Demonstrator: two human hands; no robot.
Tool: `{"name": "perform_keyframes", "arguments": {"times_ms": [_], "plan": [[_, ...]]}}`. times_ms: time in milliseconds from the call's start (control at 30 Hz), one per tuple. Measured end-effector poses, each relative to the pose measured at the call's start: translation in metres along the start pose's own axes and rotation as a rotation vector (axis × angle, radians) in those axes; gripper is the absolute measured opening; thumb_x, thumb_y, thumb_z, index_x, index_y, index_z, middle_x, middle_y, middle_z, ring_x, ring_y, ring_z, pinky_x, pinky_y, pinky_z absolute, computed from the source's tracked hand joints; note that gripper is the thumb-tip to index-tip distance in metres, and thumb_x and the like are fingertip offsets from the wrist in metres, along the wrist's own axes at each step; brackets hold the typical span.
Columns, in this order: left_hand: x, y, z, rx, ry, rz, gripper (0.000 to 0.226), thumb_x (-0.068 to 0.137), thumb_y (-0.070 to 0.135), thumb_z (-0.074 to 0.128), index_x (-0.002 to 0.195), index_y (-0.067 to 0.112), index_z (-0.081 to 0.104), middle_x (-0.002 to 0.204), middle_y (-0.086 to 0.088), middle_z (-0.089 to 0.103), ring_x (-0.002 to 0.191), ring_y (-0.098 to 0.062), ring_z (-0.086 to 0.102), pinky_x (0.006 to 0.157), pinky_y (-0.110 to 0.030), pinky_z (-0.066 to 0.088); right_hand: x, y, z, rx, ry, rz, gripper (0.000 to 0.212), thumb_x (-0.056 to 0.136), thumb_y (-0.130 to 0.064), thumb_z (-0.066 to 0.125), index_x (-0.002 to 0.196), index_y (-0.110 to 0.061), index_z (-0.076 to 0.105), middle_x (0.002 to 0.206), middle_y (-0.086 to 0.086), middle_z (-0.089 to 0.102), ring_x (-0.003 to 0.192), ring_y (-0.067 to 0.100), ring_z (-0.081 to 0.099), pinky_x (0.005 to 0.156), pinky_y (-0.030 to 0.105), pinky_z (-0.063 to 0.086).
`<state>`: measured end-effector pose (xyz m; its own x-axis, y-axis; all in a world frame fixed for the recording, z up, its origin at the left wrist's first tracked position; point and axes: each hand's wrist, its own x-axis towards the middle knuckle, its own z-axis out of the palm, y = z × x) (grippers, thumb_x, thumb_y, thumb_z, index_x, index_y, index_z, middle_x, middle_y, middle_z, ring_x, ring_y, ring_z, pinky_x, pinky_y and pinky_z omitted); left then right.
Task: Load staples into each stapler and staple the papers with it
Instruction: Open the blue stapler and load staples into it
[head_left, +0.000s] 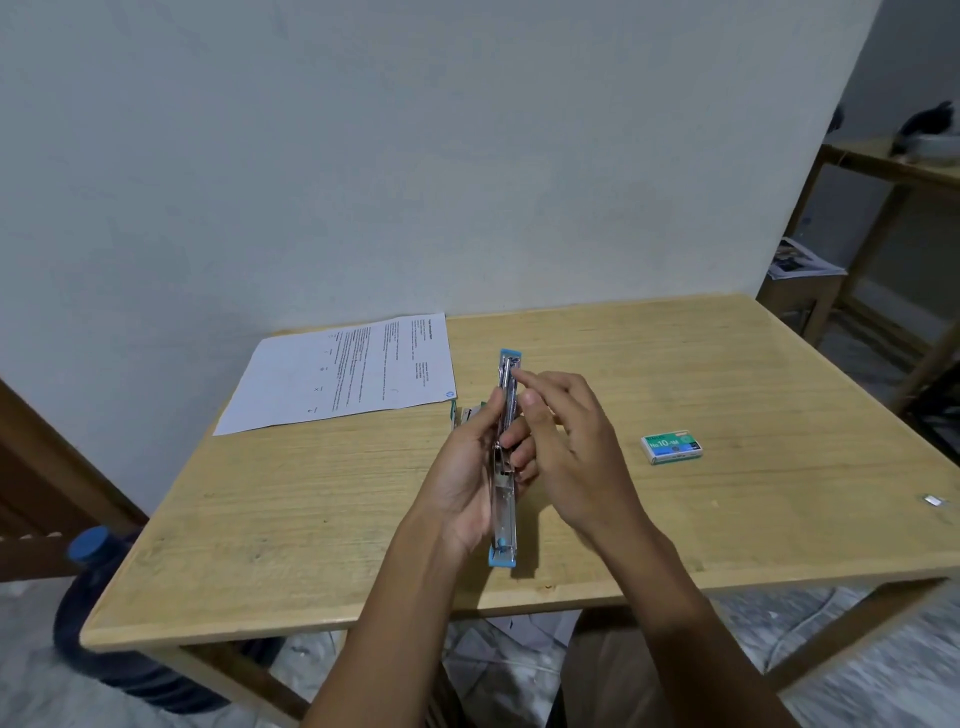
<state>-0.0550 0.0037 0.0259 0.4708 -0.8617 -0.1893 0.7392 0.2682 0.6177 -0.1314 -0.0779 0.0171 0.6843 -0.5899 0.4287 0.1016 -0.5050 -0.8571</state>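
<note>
A blue and metal stapler (504, 525) is swung fully open into one long strip above the middle of the wooden table (727, 374). My left hand (467, 478) grips it around its hinge. My right hand (566, 441) is beside it, with the index fingertip touching the metal staple channel near the far end. Printed papers (348, 374) lie at the table's far left. A green staple box (672, 447) lies to the right. Another green box (467, 415) lies partly hidden behind my left hand.
A small strip of loose staples (932, 500) lies near the table's right edge. A dark water jug with a blue cap (93, 597) stands on the floor at the left. A wooden shelf unit (883, 208) stands at the right.
</note>
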Motion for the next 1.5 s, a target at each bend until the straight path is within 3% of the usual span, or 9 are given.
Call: {"name": "perform_keyframes", "arguments": {"times_ms": [167,400,533,667,800,933,1133,1333,1500], "plan": [[0.0,0.0,0.002,0.254,0.114,0.052,0.03,0.102,0.035,0.047,0.086,0.012,0.057,0.055,0.002,0.036,0.042,-0.01,0.038,0.043,-0.021,0.034,0.003,-0.008,0.006,0.592,0.233,0.411,0.028,0.106,-0.024,0.041,0.11,-0.022,0.069,0.12,0.007,0.068,0.106,0.013,0.066,0.09,0.029,0.053],[0.0,0.004,0.016,1.557,0.164,0.365,0.024,0.1,0.033,0.053,0.088,0.021,0.07,0.07,0.012,0.057,0.066,-0.001,0.054,0.058,-0.011,0.036,0.011,-0.017,0.021,1.475,0.356,0.97,0.033,0.104,-0.022,0.036,0.102,-0.008,0.067,0.091,0.013,0.072,0.081,0.022,0.071,0.083,0.033,0.054],[0.007,0.01,0.017,1.662,0.208,0.544,0.032,0.1,0.037,0.05,0.081,0.015,0.065,0.076,0.005,0.054,0.075,-0.008,0.054,0.071,-0.028,0.044,0.011,-0.024,0.018,1.419,0.463,1.034,0.036,0.106,-0.018,0.037,0.101,-0.004,0.07,0.077,0.008,0.073,0.066,0.019,0.072,0.083,0.033,0.055],[0.008,0.012,0.021,1.453,0.198,0.46,0.033,0.099,0.032,0.055,0.074,0.015,0.068,0.061,0.01,0.057,0.057,-0.002,0.05,0.059,-0.021,0.041,0.012,-0.024,0.016,1.508,0.527,1.003,0.037,0.107,-0.015,0.032,0.124,-0.002,0.062,0.117,0.013,0.068,0.112,0.028,0.065,0.105,0.037,0.047],[0.009,0.021,0.016,0.89,0.325,0.27,0.033,0.099,0.04,0.054,0.088,0.014,0.07,0.066,0.003,0.05,0.047,-0.011,0.041,0.049,-0.021,0.034,0.019,-0.007,0.011,1.726,0.555,0.929,0.035,0.105,-0.018,0.032,0.094,-0.003,0.062,0.079,0.01,0.063,0.069,0.017,0.061,0.069,0.028,0.054],[0.004,0.015,0.01,0.673,0.247,0.098,0.038,0.102,0.04,0.048,0.101,0.007,0.066,0.062,-0.002,0.047,0.042,-0.014,0.035,0.048,-0.026,0.029,0.023,0.007,-0.007,1.211,0.323,0.851,0.031,0.103,-0.028,0.038,0.085,-0.014,0.058,0.052,-0.007,0.035,0.035,0.005,0.024,0.033,0.019,0.019],[-0.001,-0.005,0.007,1.055,0.299,0.084,0.037,0.099,0.042,0.051,0.087,0.014,0.071,0.06,-0.004,0.045,0.041,-0.015,0.037,0.043,-0.022,0.03,0.049,0.03,-0.044,-0.185,0.037,0.45,0.037,0.101,-0.038,0.041,0.076,-0.026,0.065,0.079,-0.002,0.064,0.078,0.017,0.061,0.074,0.034,0.045],[0.001,-0.028,0.002,1.408,0.33,0.176,0.048,0.099,0.041,0.051,0.078,0.0,0.066,0.057,0.0,0.043,0.049,-0.012,0.037,0.048,-0.026,0.029,0.074,0.056,-0.057,-0.41,-0.376,0.422,0.039,0.105,-0.037,0.035,0.094,-0.018,0.068,0.114,0.001,0.067,0.108,0.019,0.059,0.088,0.031,0.04],[0.006,-0.039,0.0,1.546,0.359,0.185,0.048,0.099,0.041,0.05,0.079,0.001,0.066,0.064,-0.005,0.055,0.056,-0.017,0.047,0.05,-0.028,0.032,0.075,0.062,-0.064,-0.323,-0.452,0.428,0.033,0.103,-0.029,0.037,0.086,-0.023,0.064,0.086,-0.005,0.062,0.088,0.016,0.058,0.083,0.032,0.046]]}}
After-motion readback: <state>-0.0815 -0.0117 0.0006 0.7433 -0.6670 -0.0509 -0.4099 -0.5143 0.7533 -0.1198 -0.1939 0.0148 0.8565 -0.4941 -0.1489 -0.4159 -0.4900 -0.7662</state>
